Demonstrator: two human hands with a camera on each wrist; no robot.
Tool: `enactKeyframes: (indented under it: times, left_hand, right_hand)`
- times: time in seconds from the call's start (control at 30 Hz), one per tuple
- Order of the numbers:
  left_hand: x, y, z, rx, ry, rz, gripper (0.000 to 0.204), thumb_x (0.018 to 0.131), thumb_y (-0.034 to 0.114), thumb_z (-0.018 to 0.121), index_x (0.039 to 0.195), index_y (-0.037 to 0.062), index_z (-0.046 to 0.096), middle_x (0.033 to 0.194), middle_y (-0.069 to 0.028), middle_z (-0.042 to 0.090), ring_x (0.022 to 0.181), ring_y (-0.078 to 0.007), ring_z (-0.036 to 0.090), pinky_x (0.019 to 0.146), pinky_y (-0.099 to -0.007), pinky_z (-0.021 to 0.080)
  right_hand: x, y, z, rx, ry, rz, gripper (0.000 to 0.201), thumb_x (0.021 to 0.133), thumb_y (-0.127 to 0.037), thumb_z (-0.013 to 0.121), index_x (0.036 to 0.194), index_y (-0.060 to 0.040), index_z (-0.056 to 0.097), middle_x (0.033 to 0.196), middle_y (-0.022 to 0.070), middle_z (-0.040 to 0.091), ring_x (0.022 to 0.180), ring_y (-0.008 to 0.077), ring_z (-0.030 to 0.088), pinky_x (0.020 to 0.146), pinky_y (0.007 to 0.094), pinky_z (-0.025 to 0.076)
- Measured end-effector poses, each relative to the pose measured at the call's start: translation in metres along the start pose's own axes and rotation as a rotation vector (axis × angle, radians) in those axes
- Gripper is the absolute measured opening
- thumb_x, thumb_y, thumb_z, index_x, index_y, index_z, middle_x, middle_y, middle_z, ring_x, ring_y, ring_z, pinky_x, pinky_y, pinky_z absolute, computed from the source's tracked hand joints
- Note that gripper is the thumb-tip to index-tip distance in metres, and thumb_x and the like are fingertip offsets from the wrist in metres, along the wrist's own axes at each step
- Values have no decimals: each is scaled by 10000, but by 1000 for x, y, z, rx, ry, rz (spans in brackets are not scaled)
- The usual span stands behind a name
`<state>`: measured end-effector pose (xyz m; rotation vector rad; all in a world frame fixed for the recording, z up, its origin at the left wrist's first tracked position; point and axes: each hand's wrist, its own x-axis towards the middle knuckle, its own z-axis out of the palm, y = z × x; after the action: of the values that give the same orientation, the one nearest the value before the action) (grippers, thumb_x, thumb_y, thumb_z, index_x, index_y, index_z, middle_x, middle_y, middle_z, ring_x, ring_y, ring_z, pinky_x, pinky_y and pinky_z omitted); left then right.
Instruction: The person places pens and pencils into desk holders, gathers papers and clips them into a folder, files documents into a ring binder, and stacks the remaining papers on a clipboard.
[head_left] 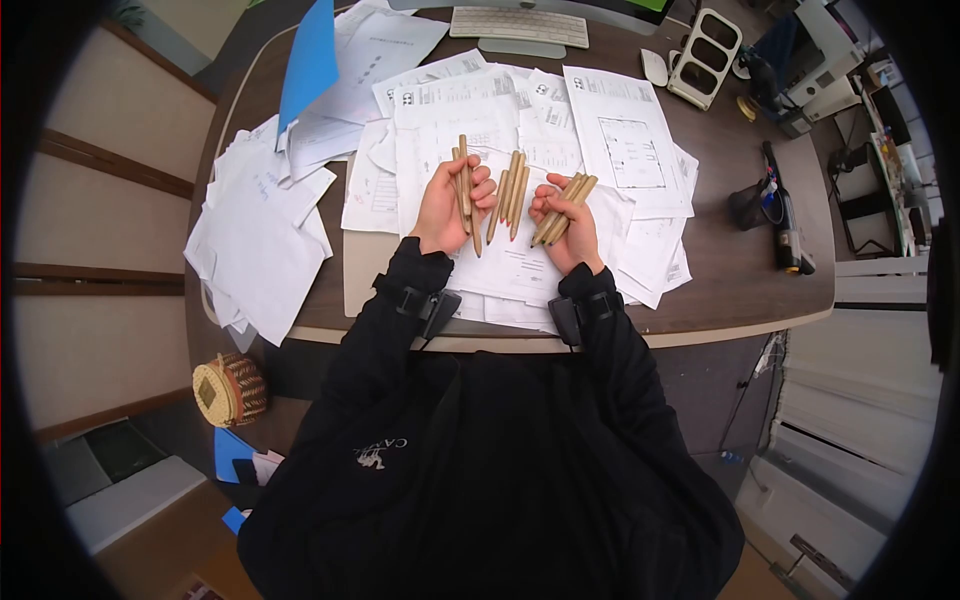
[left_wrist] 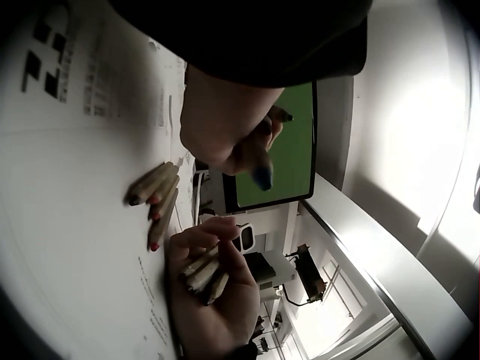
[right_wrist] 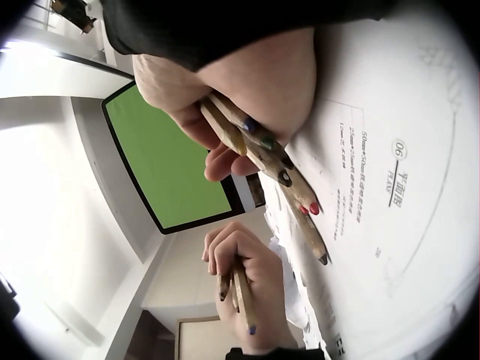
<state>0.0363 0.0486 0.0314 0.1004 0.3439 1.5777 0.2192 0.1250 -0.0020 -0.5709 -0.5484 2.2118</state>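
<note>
My left hand (head_left: 437, 212) grips a few wooden coloured pencils (head_left: 464, 185) in its curled fingers; one blue tip (left_wrist: 262, 178) shows in the left wrist view. On the right, my other hand (head_left: 577, 242) holds a bundle of several similar pencils (head_left: 563, 212) between thumb and fingers. Blue, green and yellow tips stick out of that bundle in the right wrist view. Between the two hands, several more pencils (head_left: 515, 190) lie side by side on the printed sheets, with red and dark tips (left_wrist: 154, 246) towards me.
Printed papers (head_left: 630, 130) cover much of the desk, with a loose pile (head_left: 260, 220) and a blue folder (head_left: 308, 62) at left. A keyboard (head_left: 520, 27) and mouse (head_left: 654, 67) sit at the back. A black pen holder (head_left: 748, 208) and a dark bottle (head_left: 786, 225) are at right.
</note>
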Motion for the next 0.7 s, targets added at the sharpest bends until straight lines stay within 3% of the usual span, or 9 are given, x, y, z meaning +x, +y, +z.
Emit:
enactKeyframes:
  times: [0.13, 0.2, 0.23, 0.27, 0.37, 0.43, 0.53, 0.7]
  left_hand:
    - [0, 1, 2, -78, -35, 8, 154, 971, 187, 391, 975, 59, 476, 831, -34, 454, 718, -127, 437, 664, -271, 417]
    - [-2, 1, 9, -63, 104, 13, 198, 974, 185, 385, 1060, 43, 493, 922, -55, 502, 790, -150, 484, 718, -295, 448]
    - [0, 2, -1, -21, 73, 21, 280, 985, 179, 376, 1197, 32, 484, 1030, -81, 540, 846, -168, 518, 766, -308, 464]
    - [-2, 4, 0, -23, 76, 27, 280, 985, 179, 376, 1197, 32, 484, 1030, -81, 540, 846, -168, 518, 766, -308, 464]
    - [-4, 5, 7, 12, 58, 28, 328, 1002, 166, 363, 1309, 86, 446, 1109, -98, 545, 857, -169, 523, 772, -311, 466]
    - [-6, 3, 10, 49, 106, 96, 369, 1012, 159, 360, 1378, 190, 398, 1172, -112, 536, 859, -165, 526, 776, -313, 466]
    - [-6, 2, 14, 42, 146, 130, 384, 1013, 147, 367, 1378, 263, 386, 1183, -108, 533, 848, -158, 523, 767, -307, 466]
    - [-3, 4, 7, -5, 121, 144, 378, 999, 114, 391, 1349, 254, 402, 1148, -105, 534, 801, -146, 501, 682, -260, 445]
  right_hand:
    - [0, 0, -1, -26, -13, 11, 385, 825, 59, 488, 1205, 34, 428, 942, 147, 586, 808, 215, 591, 748, 323, 493]
    - [2, 0, -5, -53, -37, 10, 384, 846, 41, 495, 1221, 0, 426, 969, 134, 588, 825, 211, 592, 778, 336, 506]
    - [2, 1, -6, -55, -32, 12, 383, 848, 39, 496, 1222, -2, 426, 975, 133, 590, 829, 210, 593, 787, 337, 505]
    - [2, 1, -6, -56, -36, 18, 383, 848, 39, 496, 1222, -2, 426, 975, 133, 590, 829, 210, 593, 787, 337, 505]
    - [2, 1, -6, -45, -42, 16, 379, 850, 40, 499, 1221, -2, 428, 976, 132, 593, 831, 211, 596, 793, 337, 504]
    - [3, 1, -7, -39, -52, 19, 374, 851, 42, 501, 1216, -3, 431, 973, 134, 598, 833, 212, 597, 798, 337, 503]
    - [3, 1, -7, -37, -61, 21, 371, 851, 45, 503, 1213, -3, 433, 969, 134, 601, 831, 213, 598, 796, 338, 503]
    - [4, 1, -8, -38, -61, 18, 364, 855, 46, 501, 1210, -2, 437, 969, 138, 603, 820, 212, 601, 784, 336, 507]
